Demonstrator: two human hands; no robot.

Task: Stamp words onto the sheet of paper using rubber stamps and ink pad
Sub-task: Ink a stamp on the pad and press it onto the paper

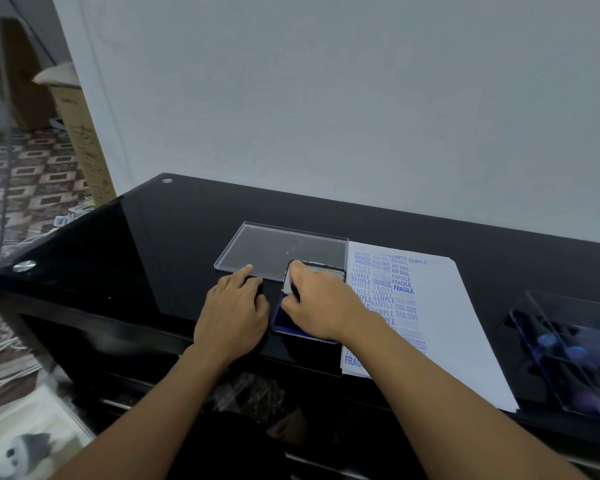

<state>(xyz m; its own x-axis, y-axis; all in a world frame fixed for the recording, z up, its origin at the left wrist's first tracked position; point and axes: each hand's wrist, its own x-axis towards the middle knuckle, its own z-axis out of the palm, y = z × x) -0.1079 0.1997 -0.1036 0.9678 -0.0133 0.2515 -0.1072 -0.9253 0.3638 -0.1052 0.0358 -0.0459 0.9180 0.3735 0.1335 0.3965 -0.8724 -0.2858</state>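
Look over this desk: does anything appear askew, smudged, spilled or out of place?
On the sheet of paper the blue stamped words crowd together: several overlap, some are faint, and one SAMPLE near the ink pad looks upside down. No spill shows.

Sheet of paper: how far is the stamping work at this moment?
Done: the sheet of paper already carries many blue words on its left part. In hand: the right hand holds a stamp on the ink pad. To do: the sheet's right part is blank.
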